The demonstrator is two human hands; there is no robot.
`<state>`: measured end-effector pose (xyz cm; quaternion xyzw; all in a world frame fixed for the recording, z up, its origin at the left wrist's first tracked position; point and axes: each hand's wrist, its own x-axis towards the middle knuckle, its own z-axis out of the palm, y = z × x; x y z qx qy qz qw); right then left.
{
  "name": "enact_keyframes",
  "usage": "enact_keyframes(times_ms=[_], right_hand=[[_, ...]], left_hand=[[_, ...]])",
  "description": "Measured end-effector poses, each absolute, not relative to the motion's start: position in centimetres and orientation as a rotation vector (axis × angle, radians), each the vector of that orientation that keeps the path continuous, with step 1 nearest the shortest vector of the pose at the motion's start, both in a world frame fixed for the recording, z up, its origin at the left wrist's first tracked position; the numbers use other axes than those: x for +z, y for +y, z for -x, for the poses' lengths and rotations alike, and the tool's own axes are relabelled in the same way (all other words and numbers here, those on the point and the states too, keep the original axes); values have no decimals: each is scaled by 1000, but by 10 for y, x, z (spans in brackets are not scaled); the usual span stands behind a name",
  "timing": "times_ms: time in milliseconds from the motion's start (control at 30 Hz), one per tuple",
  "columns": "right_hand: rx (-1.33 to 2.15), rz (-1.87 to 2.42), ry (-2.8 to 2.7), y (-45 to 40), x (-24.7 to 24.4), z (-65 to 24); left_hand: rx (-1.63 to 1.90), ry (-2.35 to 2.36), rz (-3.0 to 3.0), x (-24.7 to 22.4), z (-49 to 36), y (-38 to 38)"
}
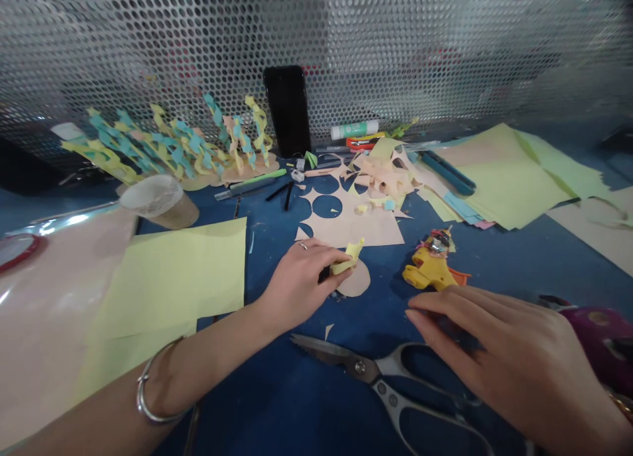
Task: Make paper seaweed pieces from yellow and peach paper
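My left hand (306, 278) pinches a small folded yellow paper strip (349, 258) between thumb and fingers. Right under the strip lies a round beige paper disc (357, 281) on the blue table (277, 390). My right hand (499, 350) hovers at the right above the scissors' handles, thumb and forefinger slightly apart at the tips, with nothing visible between them. Large metal scissors (360, 366) lie below the disc, blades pointing left. A yellow tool (429, 271) with a small colourful bundle sits just beyond my right fingertips.
Cut beige paper (361, 222) and scraps lie ahead. A phone (288, 110) leans on the perforated metal panel (346, 34). Curled paper strands (182, 143) and a paper cup (161, 202) stand left; yellow sheets (182, 271) lie nearer. More sheets (499, 172) and a cutter (448, 172) lie right.
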<state>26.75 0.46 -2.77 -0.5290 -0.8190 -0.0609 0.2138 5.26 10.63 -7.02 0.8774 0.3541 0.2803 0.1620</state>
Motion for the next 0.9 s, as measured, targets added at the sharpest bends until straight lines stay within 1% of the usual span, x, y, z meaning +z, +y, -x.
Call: enact_keyframes(times_ms=[600, 900], right_hand=[[-128, 1498, -2276, 3, -27, -267], [-139, 1428, -2237, 3, -30, -268]], left_hand=[[842, 983, -2537, -73, -52, 107], [872, 984, -2540, -72, -53, 106]])
